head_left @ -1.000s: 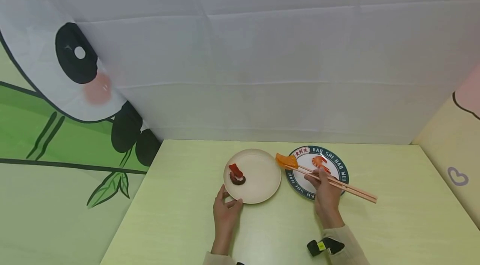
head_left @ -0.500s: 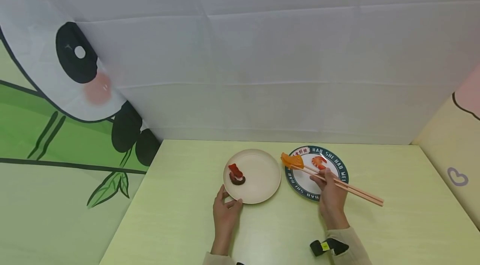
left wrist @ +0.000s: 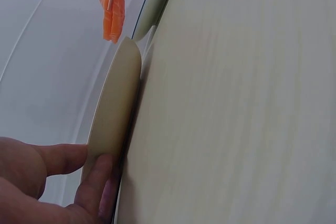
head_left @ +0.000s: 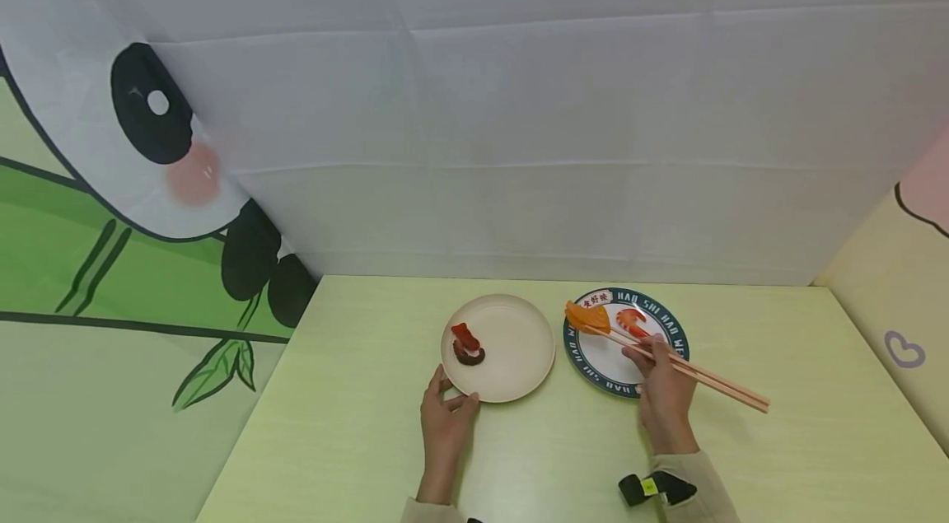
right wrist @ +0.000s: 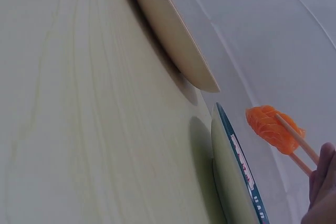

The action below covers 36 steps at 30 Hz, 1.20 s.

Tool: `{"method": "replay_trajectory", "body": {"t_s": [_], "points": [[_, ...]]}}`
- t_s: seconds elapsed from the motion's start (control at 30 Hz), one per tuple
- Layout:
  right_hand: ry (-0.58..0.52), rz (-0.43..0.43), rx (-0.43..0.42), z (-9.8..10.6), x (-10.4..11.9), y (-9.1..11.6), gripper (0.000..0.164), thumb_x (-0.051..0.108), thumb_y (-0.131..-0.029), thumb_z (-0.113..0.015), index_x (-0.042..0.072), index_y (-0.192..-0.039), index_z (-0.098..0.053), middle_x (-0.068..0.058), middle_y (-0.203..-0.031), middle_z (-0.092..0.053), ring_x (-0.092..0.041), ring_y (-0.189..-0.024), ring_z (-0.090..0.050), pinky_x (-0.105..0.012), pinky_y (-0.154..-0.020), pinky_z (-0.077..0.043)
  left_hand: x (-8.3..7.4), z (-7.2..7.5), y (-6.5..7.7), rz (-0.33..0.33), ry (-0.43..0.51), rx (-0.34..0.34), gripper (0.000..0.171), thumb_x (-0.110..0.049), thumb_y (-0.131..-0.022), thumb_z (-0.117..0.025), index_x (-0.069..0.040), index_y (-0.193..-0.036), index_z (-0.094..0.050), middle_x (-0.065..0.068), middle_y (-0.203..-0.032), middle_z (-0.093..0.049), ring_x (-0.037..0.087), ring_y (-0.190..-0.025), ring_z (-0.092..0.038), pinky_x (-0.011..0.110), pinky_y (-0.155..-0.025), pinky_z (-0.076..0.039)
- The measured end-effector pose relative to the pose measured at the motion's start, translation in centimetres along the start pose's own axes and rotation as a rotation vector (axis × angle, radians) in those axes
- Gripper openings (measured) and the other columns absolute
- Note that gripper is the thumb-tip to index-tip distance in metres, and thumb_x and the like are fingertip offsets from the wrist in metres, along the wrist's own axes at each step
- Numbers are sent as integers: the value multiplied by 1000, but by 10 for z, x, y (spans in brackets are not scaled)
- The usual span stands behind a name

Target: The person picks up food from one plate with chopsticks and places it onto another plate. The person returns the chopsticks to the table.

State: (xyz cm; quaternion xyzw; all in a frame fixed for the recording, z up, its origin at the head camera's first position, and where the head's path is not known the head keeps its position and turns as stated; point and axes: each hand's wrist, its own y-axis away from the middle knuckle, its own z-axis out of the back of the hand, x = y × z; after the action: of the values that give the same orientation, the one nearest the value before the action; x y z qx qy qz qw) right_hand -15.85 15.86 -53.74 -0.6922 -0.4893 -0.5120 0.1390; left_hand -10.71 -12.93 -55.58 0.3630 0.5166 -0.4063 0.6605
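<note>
My right hand point(head_left: 667, 393) grips a pair of wooden chopsticks point(head_left: 717, 381). Their tips pinch an orange salmon slice point(head_left: 588, 317) with pale stripes, held above the left part of a blue-rimmed white plate point(head_left: 602, 375). In the right wrist view the salmon hangs clear of that plate's rim. An orange-and-white shrimp point(head_left: 630, 321) lies on the plate, partly behind my fingers. My left hand point(head_left: 446, 422) holds the near left rim of a beige plate point(head_left: 519, 350), thumb and fingers against its edge. A red piece point(head_left: 465, 335) and a dark brown curved piece point(head_left: 469, 355) lie on it.
Both plates stand close together near the far edge of the pale yellow-green table point(head_left: 334, 424). A white cloth backdrop point(head_left: 519, 136) rises behind it. Printed cartoon panels flank the table on the left and right.
My right hand has moved to the right and slightly nearer, carrying the chopsticks and salmon from the gap between the plates over the blue-rimmed plate. My left hand stays at the beige plate.
</note>
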Motion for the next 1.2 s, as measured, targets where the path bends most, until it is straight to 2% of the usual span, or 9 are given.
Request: {"method": "replay_trajectory", "body": {"t_s": [0.33, 0.5, 0.67, 0.9, 1.2], "points": [[-23, 30, -32, 6, 4, -5, 32, 19, -110, -56, -8, -122, -68, -1, -93, -76, -10, -75, -78, -23, -78, -60, 1, 0, 1, -13, -3, -1, 80, 7, -84, -77, 13, -155, -40, 28, -127, -57, 27, -90, -72, 22, -70, -51], [-69, 45, -39, 8, 6, -7, 25, 14, -110, -56, -4, -110, -74, -2, -91, -74, -12, -74, -78, -24, -78, -60, 1, 0, 1, -13, 1, 0, 80, 7, -84, -77, 13, -155, -39, 28, -127, -57, 29, -90, -72, 22, -71, -51], [-110, 60, -47, 10, 6, -9, 27, 12, -109, -56, 0, -97, -77, -3, -87, -73, -13, -70, -78, -25, -75, -61, 1, 0, 0, -6, 1, 3, 81, 7, -85, -77, 13, -155, -39, 28, -128, -57, 30, -91, -72, 22, -70, -51], [-115, 77, -69, 11, 5, -11, 26, 10, -109, -57, -1, -98, -77, -5, -89, -72, -13, -71, -77, -25, -75, -61, 0, 0, 0, 11, -5, -1, 81, 7, -85, -77, 12, -156, -39, 26, -128, -58, 30, -93, -72, 22, -70, -51], [-105, 78, -85, 13, 3, -9, 26, 12, -109, -58, 0, -97, -77, -6, -91, -71, -12, -70, -77, -24, -75, -61, 1, 0, -1, 0, -19, 6, 80, 6, -85, -77, 12, -155, -39, 26, -127, -58, 31, -94, -72, 23, -72, -52]]}}
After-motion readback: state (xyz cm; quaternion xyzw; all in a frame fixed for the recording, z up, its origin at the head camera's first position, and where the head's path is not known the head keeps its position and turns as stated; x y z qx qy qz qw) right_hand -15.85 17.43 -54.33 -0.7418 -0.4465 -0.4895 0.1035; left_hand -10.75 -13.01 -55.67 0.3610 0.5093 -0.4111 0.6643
